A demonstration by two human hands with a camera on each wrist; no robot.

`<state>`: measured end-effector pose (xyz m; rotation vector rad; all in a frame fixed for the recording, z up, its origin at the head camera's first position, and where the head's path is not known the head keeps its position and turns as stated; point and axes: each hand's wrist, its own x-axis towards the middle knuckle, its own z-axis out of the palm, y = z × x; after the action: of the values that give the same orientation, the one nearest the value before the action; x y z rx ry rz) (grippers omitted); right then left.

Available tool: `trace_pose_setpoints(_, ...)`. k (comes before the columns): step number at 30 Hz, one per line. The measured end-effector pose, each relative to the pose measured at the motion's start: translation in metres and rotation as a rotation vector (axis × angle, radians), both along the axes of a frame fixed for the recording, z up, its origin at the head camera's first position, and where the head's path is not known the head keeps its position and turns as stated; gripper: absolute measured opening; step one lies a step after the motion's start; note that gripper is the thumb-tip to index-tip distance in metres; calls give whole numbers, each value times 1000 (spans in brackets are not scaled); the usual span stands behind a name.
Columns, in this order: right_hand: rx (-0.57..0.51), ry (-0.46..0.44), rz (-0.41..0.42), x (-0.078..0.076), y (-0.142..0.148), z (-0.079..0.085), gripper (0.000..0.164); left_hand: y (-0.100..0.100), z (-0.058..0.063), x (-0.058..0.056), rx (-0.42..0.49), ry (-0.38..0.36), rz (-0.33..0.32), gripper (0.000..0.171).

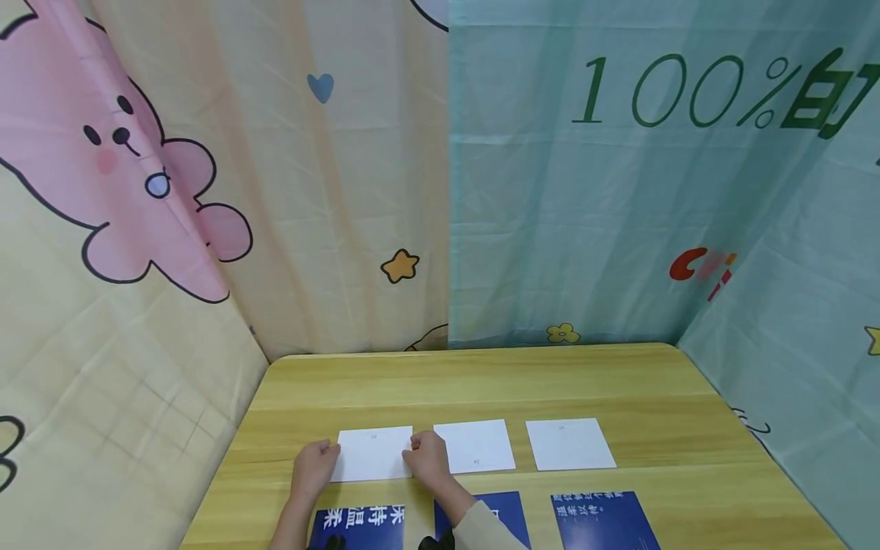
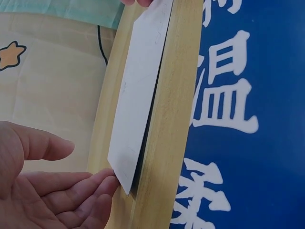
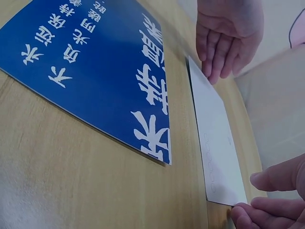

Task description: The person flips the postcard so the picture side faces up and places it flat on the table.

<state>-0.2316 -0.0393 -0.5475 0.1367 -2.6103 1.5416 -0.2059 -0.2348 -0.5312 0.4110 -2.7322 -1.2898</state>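
Touching the leftmost white card (image 1: 373,456) at both ends, thumbs parted, my left hand (image 1: 316,464) and right hand (image 1: 428,460) probably steady it.

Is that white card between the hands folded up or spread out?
Spread out: the white card shows one broad, unbroken face without any visible crease.

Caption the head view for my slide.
Left fingers and right fingers touch opposite edges of the leftmost white card.
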Motion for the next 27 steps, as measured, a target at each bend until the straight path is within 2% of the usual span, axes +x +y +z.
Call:
trace_pose_setpoints(7, -10, 19, -26, -1, -1, -3, 16, -9, -5, -6, 38, 29, 11, 31)
trace_pose_setpoints(11, 4, 28, -35, -2, 0, -5, 10, -13, -8, -11, 63, 22, 4, 29)
trace_pose_setpoints(20, 0, 19, -39, -1, -2, -6, 9, -16, -13, -19, 146, -23, 47, 25)
trace_pose_setpoints(27, -11, 24, -38, -2, -3, -6, 29, -16, -15, -20, 152, -25, 86, 24)
